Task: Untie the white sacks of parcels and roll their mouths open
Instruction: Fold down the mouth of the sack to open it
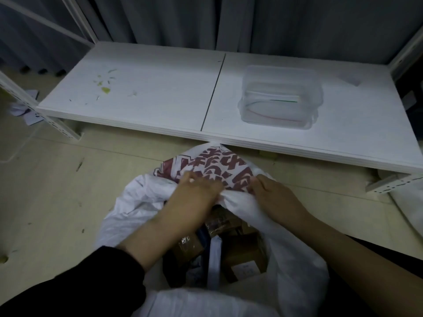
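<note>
Left hand (194, 197): fingers (191, 179) lie over the far rim of the sack (142, 195) (too blurred to tell if clamped). Parcels (247, 255) show just nearer than them. Right hand (274, 197): fingers curled, clamped on that rim.

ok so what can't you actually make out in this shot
All head view:
Left hand: motion blur hides its grip on the white sack.
Right hand: fingers tuck into the sack's fold, tips hidden.
Red print: crumpled, partly under the hands, unreadable.
Parcels: labels too dim and small.
Clear box: contents blurred.
</note>
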